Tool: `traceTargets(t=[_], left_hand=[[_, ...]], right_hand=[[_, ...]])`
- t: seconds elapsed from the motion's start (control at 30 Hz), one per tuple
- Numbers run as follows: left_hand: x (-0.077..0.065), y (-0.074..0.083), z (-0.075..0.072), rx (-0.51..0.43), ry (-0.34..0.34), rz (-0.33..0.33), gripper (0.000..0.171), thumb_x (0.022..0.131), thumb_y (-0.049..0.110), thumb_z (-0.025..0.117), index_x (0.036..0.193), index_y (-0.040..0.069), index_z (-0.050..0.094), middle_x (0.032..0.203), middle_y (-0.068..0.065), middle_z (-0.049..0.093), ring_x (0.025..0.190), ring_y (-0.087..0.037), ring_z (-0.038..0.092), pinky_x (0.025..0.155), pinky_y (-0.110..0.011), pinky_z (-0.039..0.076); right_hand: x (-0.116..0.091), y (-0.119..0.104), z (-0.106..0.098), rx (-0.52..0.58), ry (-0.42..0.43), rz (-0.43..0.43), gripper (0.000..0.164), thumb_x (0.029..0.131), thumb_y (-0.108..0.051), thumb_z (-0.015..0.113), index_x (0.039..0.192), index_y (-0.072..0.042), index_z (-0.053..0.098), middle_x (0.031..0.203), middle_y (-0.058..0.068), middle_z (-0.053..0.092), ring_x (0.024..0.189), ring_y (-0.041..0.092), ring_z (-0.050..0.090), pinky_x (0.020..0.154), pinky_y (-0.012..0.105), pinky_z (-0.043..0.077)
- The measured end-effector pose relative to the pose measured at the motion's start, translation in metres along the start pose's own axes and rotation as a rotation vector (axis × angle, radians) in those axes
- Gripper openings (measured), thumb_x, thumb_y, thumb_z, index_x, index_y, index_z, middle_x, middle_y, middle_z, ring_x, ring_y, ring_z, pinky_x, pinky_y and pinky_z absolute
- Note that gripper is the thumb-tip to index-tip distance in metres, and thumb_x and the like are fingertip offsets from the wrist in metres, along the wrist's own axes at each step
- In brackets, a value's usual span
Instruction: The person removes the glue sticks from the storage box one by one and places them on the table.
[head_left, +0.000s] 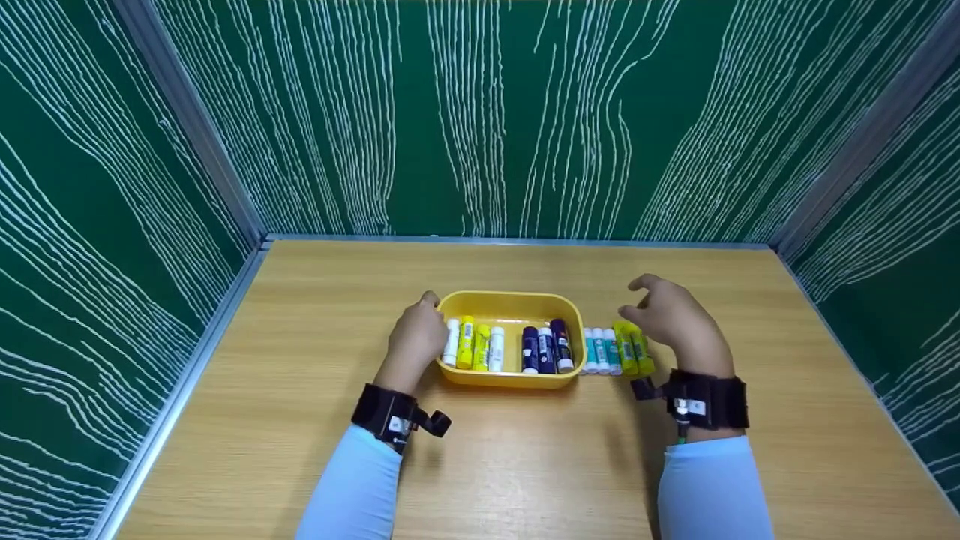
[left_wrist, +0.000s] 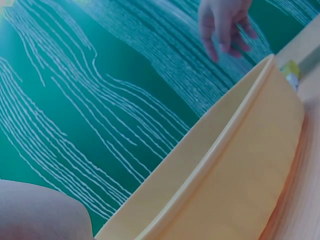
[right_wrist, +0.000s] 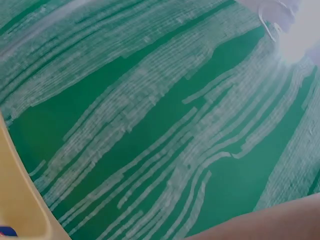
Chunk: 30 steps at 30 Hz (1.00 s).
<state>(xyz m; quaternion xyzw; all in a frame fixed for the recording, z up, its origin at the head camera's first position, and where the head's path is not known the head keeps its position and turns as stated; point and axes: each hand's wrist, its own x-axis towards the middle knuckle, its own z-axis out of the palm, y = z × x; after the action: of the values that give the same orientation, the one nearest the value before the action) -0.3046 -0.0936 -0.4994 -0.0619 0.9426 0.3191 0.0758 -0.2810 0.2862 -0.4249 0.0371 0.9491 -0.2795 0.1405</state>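
Note:
A yellow plastic tub [head_left: 510,381] stands on the table, my left hand [head_left: 417,334] gripping its left end at the rim. Inside it, white and yellow glue sticks [head_left: 481,346] stand at the left and three dark purple glue sticks [head_left: 546,350] at the right. Just outside its right end, three teal-and-white glue sticks [head_left: 601,351] lie in a row with two yellow-green glue sticks [head_left: 634,349]. My right hand [head_left: 667,315] hovers over that row's right end, fingers loosely bent and holding nothing; it also shows above the tub in the left wrist view.
The wooden table [head_left: 315,300] is bounded by green panels [head_left: 420,112] with white wavy lines at the back and both sides. Metal strips [head_left: 525,240] run along the panel bases. Each wrist wears a black camera strap [head_left: 709,400].

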Motion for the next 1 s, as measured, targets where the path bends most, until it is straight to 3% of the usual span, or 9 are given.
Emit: traceTargets(t=[0.3, 0.57, 0.8, 1.0], left_hand=[[0.0, 0.0, 0.0, -0.016, -0.005, -0.009, 0.042, 0.121, 0.019, 0.048, 0.161, 0.008, 0.054, 0.142, -0.019, 0.076, 0.119, -0.03, 0.077, 0.101, -0.047, 0.065], [0.0, -0.001, 0.0, -0.017, -0.002, 0.008, 0.041, 0.121, 0.019, 0.049, 0.16, 0.007, 0.055, 0.142, -0.019, 0.076, 0.12, -0.031, 0.077, 0.101, -0.049, 0.065], [0.0, 0.0, -0.001, -0.015, -0.003, -0.001, 0.043, 0.121, 0.021, 0.049, 0.161, 0.008, 0.055, 0.147, -0.019, 0.074, 0.128, -0.033, 0.076, 0.106, -0.05, 0.064], [0.0, 0.001, -0.001, -0.027, -0.007, -0.01, 0.042, 0.121, 0.021, 0.049, 0.161, 0.008, 0.055, 0.147, -0.019, 0.074, 0.125, -0.032, 0.076, 0.104, -0.049, 0.064]], right_hand=[[-0.002, -0.042, 0.029, -0.051, 0.016, -0.1, 0.058, 0.114, -0.028, 0.067, 0.165, -0.004, 0.053, 0.136, 0.027, 0.073, 0.116, 0.04, 0.074, 0.098, 0.054, 0.065], [0.003, -0.059, 0.057, -0.047, 0.001, -0.145, 0.061, 0.113, -0.022, 0.069, 0.169, -0.007, 0.049, 0.13, 0.023, 0.075, 0.108, 0.034, 0.073, 0.096, 0.05, 0.066], [0.011, -0.073, 0.084, -0.096, -0.018, -0.171, 0.062, 0.112, -0.023, 0.068, 0.168, -0.005, 0.052, 0.117, 0.019, 0.077, 0.087, 0.025, 0.072, 0.077, 0.037, 0.061], [0.015, -0.081, 0.102, -0.125, -0.037, -0.138, 0.061, 0.112, -0.027, 0.071, 0.167, -0.007, 0.054, 0.146, 0.021, 0.073, 0.099, 0.028, 0.073, 0.081, 0.037, 0.059]])
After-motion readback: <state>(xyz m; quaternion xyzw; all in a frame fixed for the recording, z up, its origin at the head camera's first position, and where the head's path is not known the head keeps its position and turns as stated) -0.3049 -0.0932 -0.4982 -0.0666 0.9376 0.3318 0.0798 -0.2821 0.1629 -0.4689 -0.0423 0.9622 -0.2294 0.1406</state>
